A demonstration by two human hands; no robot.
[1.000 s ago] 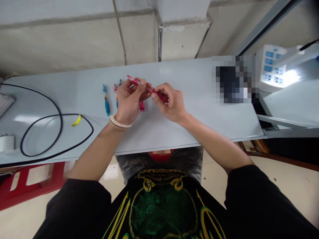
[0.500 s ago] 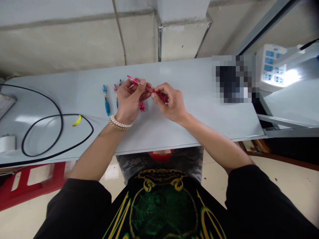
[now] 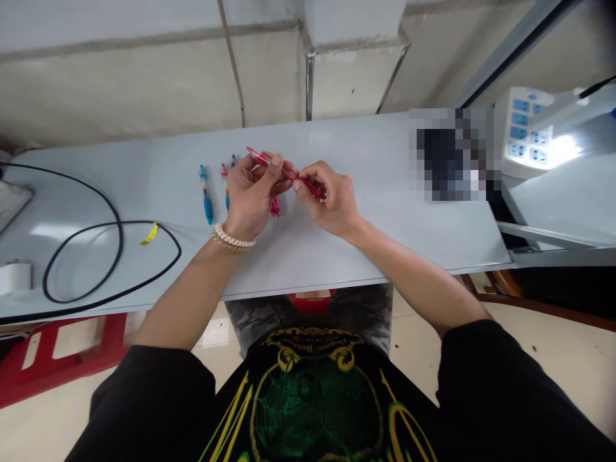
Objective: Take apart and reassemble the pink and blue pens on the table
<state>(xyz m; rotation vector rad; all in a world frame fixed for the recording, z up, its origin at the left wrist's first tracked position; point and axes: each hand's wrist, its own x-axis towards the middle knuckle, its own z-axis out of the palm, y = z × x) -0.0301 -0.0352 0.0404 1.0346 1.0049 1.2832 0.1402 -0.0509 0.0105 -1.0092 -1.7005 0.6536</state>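
A red pen (image 3: pixel 260 156) slants across both hands above the grey table (image 3: pixel 308 263). My left hand (image 3: pixel 255 192) grips its upper part between thumb and fingers. The lower end is pinched by my right hand (image 3: pixel 327 196), whose fingertips meet those of the left. A blue pen (image 3: pixel 206 196) lies to the left of my left hand. Beside it is a pen with a pink top and blue lower part (image 3: pixel 224 176), partly covered by the hand. The dark tip of another pen (image 3: pixel 233 160) shows behind the hand. Below the left fingers, pink pen ends (image 3: pixel 275 207) stick out.
On the left, a black cable (image 3: pixel 118 224) with a yellow tag (image 3: pixel 149 234) lies in loops near a white adapter (image 3: pixel 17 278). A white power strip (image 3: pixel 527 131) stands at the right, past a blurred patch. A wall runs behind the table.
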